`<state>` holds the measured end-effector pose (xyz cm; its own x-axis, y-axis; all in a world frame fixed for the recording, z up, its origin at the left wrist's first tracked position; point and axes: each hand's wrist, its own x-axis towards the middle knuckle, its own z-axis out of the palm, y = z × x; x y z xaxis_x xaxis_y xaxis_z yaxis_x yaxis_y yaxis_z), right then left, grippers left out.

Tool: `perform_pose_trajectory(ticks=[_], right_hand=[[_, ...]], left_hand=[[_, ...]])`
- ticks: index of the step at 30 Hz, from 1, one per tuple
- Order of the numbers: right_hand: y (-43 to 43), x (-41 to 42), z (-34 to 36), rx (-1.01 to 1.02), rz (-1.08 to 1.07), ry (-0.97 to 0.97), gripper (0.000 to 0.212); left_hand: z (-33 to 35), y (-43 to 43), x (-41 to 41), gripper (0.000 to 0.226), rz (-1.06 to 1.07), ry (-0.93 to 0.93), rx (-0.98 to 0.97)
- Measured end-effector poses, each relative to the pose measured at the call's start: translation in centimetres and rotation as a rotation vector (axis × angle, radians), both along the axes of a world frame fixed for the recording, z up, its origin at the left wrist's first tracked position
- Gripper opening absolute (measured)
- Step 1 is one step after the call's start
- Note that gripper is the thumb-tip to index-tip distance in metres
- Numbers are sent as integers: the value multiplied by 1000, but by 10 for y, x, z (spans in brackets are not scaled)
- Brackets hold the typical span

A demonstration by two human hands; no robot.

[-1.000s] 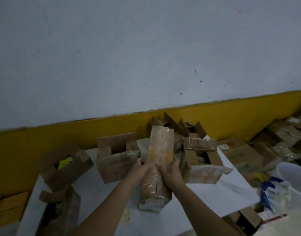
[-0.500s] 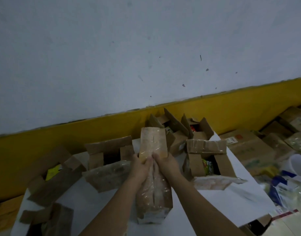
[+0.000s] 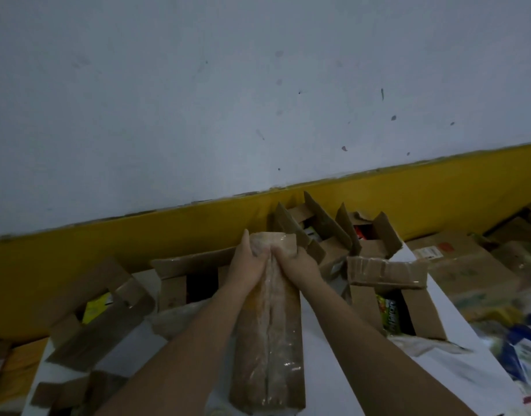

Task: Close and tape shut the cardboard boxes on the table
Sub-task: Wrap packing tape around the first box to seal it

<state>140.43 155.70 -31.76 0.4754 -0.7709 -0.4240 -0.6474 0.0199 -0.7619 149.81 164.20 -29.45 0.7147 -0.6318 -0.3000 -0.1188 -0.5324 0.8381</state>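
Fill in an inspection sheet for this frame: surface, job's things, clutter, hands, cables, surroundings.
Surface: white table, mostly covered by boxes.
Job's things: long taped box in the middle, closed, clear tape along its seam. Open boxes stand around it with flaps up; the right one shows a green packet. No tape roll seen.
Clutter: brown cartons piled beyond the table's right edge; blurred blue and white packets nearer.
Hands: left hand and right hand hold the taped box's far end, fingers around its edges.
Cables: nothing seen.
Surroundings: pale wall with a yellow band along its base.
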Motion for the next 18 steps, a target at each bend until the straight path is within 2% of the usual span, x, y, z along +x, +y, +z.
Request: perform_pose_trajectory(ticks=[5, 8, 10, 12, 15, 18], right_hand=[[-4, 6, -16, -63, -32, -49, 88], [-10, 5, -15, -112, -28, -26, 86], [-20, 8, -7, -334, 44, 22, 77], [-31, 13, -1, -543, 210, 14, 62], [-42, 17, -8, -503, 304, -62, 42], [-40, 15, -18, -520, 312, -76, 36]], left_hand=[[-20, -13, 9, 73, -5, -17, -18], [-21, -20, 12, 69, -23, -30, -25], [-14, -31, 18, 69, -75, -4, -32], [-7, -43, 24, 67, -148, -3, -38], [-10, -50, 27, 42, -177, -33, -30], [-19, -47, 26, 23, -144, -54, -21]])
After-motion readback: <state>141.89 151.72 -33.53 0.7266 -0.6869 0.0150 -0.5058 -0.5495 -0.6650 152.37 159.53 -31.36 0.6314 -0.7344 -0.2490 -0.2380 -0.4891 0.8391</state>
